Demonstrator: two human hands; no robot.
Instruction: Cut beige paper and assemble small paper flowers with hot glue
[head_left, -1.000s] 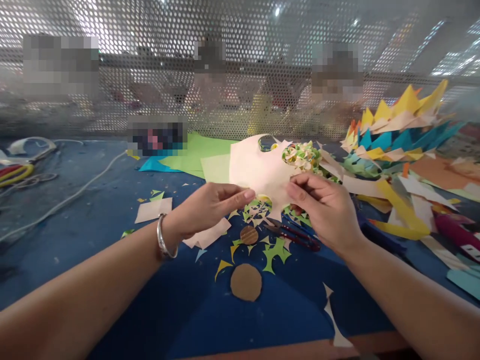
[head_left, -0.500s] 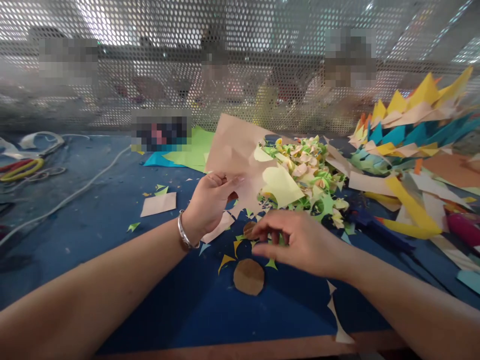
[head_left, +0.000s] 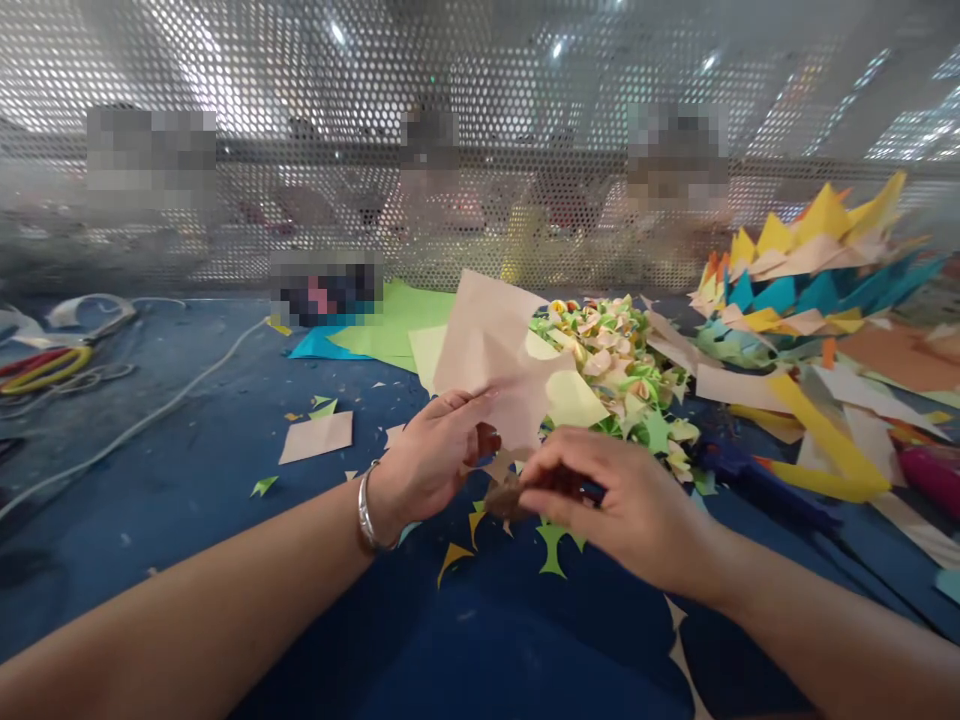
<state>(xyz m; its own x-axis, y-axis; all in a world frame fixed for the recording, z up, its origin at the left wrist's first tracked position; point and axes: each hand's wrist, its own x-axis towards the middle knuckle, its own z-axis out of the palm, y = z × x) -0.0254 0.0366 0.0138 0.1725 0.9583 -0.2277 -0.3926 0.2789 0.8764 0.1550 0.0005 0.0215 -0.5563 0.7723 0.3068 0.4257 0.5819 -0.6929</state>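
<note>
My left hand (head_left: 433,460), with a silver bangle on its wrist, pinches a pale pink paper sheet (head_left: 495,365) and holds it raised and tilted over the blue table (head_left: 225,450). My right hand (head_left: 611,500) is just to its right, low over the table, with its fingers closed on a small brown cardboard disc (head_left: 501,497). Behind the sheet lies a heap of small green, yellow and pink folded paper pieces (head_left: 622,370). Green and yellow paper offcuts (head_left: 551,545) are scattered below my hands.
A pile of coloured paper cuttings (head_left: 810,290) fills the right side. Green and blue sheets (head_left: 375,325) lie at the back by a perforated metal screen (head_left: 480,120). A pink paper scrap (head_left: 315,437), a white cord (head_left: 150,410) and scissors (head_left: 45,365) lie at left.
My right hand let go of the pink sheet, dropped to the table and picked up a brown disc. My left hand now holds the sheet alone, tilted up. The larger brown disc is out of sight.
</note>
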